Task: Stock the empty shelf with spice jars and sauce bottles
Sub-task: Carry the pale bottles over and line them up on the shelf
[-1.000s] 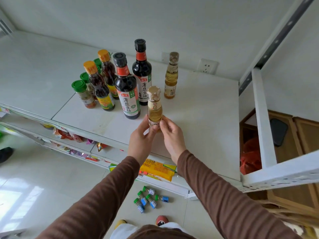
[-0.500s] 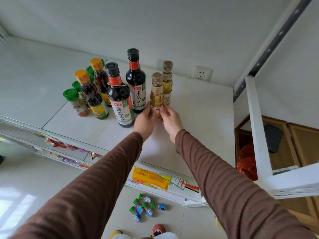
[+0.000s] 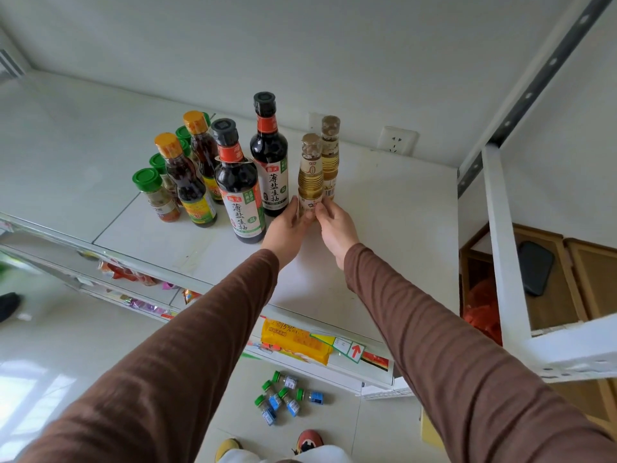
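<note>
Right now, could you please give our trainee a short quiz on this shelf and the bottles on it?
1. True or false: both hands touch the front pale bottle.
2. How many black-capped dark bottles stand on the shelf?
3. Where do the blue-labelled jars lie? A) on the shelf B) on the floor C) in a hand

Key:
1. True. The left hand and right hand have their fingers on its base; the rear pale bottle stands just behind it.
2. Two: the front dark bottle and the rear dark bottle.
3. B.
</note>
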A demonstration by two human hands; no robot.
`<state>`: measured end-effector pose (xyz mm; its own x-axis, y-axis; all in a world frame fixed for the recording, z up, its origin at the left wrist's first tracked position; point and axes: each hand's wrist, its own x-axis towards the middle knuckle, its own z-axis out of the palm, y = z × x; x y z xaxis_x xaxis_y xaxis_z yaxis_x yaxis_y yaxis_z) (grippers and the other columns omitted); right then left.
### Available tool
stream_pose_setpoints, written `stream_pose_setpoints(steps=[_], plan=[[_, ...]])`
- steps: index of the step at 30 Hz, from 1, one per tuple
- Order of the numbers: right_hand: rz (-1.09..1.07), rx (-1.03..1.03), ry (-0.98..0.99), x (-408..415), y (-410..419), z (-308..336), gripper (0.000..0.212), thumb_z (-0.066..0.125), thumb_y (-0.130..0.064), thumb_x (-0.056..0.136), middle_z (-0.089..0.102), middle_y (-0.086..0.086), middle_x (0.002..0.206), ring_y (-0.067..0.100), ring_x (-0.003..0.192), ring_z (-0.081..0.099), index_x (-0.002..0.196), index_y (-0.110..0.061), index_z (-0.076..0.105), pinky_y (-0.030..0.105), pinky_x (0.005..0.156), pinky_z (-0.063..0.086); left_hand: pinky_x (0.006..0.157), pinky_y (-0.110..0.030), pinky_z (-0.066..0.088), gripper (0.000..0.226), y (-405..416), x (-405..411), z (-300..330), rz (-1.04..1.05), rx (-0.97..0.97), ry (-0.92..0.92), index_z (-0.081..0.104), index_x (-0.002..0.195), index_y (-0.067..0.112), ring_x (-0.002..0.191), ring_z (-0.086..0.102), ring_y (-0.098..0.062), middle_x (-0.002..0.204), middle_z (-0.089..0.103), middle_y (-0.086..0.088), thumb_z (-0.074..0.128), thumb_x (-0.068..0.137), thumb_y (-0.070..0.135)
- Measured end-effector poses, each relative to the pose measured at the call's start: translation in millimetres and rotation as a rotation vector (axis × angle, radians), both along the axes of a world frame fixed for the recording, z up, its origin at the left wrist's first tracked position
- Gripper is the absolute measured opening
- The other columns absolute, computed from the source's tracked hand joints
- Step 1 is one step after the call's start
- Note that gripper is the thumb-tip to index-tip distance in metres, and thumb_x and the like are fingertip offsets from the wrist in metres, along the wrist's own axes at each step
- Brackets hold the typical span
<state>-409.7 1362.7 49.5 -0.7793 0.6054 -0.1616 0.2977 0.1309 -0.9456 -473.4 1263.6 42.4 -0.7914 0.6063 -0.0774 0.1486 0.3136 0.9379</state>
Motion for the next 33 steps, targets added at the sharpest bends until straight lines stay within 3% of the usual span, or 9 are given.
stream_pose_setpoints(steps=[5,11,16,22,33], plan=[[0.058,0.253,-0.114,27.1,-20.1,1.2,0.045,0.049,-0.029,0.103,0.053,0.006,0.147,0.024,0.136,0.048,0.146,-0.019,0.046,0.038,0.114,0.039,0.120,-0.043,0.033,0.061,-27.3,23.1,0.8,-0.007,-0.135,0.062,0.029,0.158,0.013,0.147,0.038,-0.023,0.160,0.038,-0.009,0.049,0.105,0.035],[0.136,0.546,-0.158,68.1,-69.2,11.4,0.047,0.054,-0.021,0.099,0.048,0.007,0.149,0.027,0.138,0.038,0.146,-0.016,0.046,0.032,0.113,0.031,0.109,-0.030,0.034,0.045,-97.6,55.2,4.6,0.030,-0.278,0.303,0.049,0.146,0.013,0.136,0.047,-0.025,0.148,0.052,-0.009,0.051,0.104,0.029],[0.264,0.730,-0.154,89.5,-144.8,22.3,0.049,0.061,-0.025,0.095,0.046,0.006,0.149,0.025,0.141,0.033,0.142,-0.015,0.051,0.032,0.117,0.027,0.116,-0.039,0.033,0.043,-189.6,78.5,8.6,0.074,-0.392,0.414,0.054,0.142,0.016,0.142,0.040,-0.028,0.154,0.044,-0.010,0.052,0.103,0.033],[0.409,0.860,-0.141,125.1,-270.5,22.9,0.055,0.063,-0.033,0.093,0.042,0.006,0.152,0.028,0.139,0.034,0.145,-0.020,0.048,0.035,0.117,0.026,0.116,-0.042,0.032,0.047,-327.3,121.5,14.5,0.136,-0.547,0.539,0.052,0.144,0.023,0.144,0.038,-0.027,0.156,0.042,-0.005,0.052,0.101,0.042],[0.718,0.905,-0.031,187.3,-473.4,23.1,0.058,0.060,-0.036,0.095,0.042,0.006,0.152,0.026,0.141,0.035,0.147,-0.017,0.044,0.035,0.119,0.023,0.119,-0.039,0.027,0.049,-537.9,230.9,18.8,0.323,-0.718,0.529,0.050,0.144,0.020,0.145,0.037,-0.028,0.155,0.043,-0.008,0.055,0.100,0.041]])
